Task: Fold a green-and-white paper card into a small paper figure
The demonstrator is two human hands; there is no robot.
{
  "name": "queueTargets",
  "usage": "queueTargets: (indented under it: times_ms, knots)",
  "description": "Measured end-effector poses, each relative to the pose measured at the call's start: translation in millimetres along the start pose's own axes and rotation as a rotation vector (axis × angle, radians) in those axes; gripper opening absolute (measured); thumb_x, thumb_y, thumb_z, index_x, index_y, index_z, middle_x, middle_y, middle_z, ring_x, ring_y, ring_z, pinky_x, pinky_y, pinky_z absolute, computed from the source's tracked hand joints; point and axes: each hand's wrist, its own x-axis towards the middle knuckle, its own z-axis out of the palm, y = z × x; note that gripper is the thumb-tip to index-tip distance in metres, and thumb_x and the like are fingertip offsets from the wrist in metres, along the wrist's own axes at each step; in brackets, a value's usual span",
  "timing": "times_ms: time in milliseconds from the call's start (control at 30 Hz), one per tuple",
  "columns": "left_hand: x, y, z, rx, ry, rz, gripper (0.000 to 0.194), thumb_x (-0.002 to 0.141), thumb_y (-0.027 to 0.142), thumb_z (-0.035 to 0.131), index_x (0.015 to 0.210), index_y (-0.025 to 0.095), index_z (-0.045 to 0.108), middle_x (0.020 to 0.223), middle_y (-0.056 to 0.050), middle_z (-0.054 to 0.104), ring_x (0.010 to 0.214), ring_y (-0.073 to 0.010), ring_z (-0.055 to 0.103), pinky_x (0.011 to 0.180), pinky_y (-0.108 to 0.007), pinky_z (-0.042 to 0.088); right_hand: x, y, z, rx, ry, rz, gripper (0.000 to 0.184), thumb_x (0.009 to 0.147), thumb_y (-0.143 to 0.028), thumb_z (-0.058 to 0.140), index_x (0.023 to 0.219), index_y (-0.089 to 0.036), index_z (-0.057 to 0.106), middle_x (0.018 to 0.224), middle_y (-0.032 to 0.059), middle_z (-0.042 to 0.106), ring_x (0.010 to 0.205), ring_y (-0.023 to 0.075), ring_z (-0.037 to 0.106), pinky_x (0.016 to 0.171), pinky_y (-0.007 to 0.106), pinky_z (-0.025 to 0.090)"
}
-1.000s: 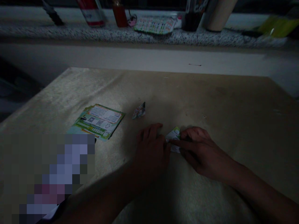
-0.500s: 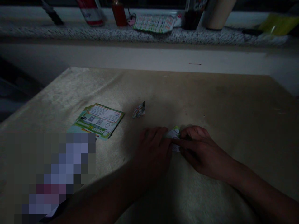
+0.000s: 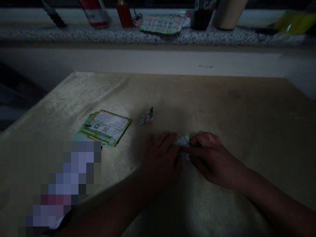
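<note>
A small folded piece of paper (image 3: 185, 141), pale with a green tip, lies on the table between my hands and is partly hidden by them. My left hand (image 3: 161, 158) rests palm down against its left side, fingers apart and stretched forward. From the right, my right hand (image 3: 209, 153) grips the paper's edge with curled fingers, while its index finger reaches across the paper towards my left hand. Further back stands a small folded paper shape (image 3: 147, 116) with a patterned surface and a dark tip, touched by neither hand.
Left of the hands lies a stack of green-and-white printed leaflets (image 3: 108, 123) on the table (image 3: 234, 105). A pixelated patch covers the lower left. On the speckled sill (image 3: 118, 35) stand a red bottle (image 3: 125, 14), a dark bottle (image 3: 202, 14), a beige cylinder (image 3: 228, 14) and a patterned packet (image 3: 160, 23).
My left hand's fingers have spread and lifted slightly, shifting a little left. My right hand keeps nearly the same place on the folded paper.
</note>
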Motion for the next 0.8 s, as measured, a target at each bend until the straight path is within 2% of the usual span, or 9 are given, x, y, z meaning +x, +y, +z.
queueTargets:
  times_ms: [433, 800]
  knots:
    - [2.1, 2.3, -0.4, -0.002, -0.011, -0.028, 0.029, 0.097, 0.036, 0.054, 0.117, 0.021, 0.068, 0.147, -0.011, 0.058, 0.137, -0.0324, 0.049, 0.116, -0.066, 0.023, 0.8, -2.6, -5.8, 0.055, -0.036, 0.025, 0.04, 0.094, -0.015, 0.056, 0.129, -0.031, 0.069, 0.104, 0.0054, 0.059, 0.107, 0.026, 0.05, 0.097, 0.048, 0.037]
    - [7.8, 4.4, 5.2, 0.016, 0.037, -0.052, 0.035, 0.092, 0.051, 0.062, 0.106, 0.021, 0.073, 0.141, -0.012, 0.062, 0.131, -0.0341, 0.054, 0.113, -0.068, 0.026, 1.1, -3.1, -7.9, 0.083, -0.059, 0.028, 0.046, 0.094, -0.013, 0.05, 0.133, -0.031, 0.067, 0.105, 0.0068, 0.059, 0.107, 0.0265, 0.05, 0.097, 0.049, 0.037]
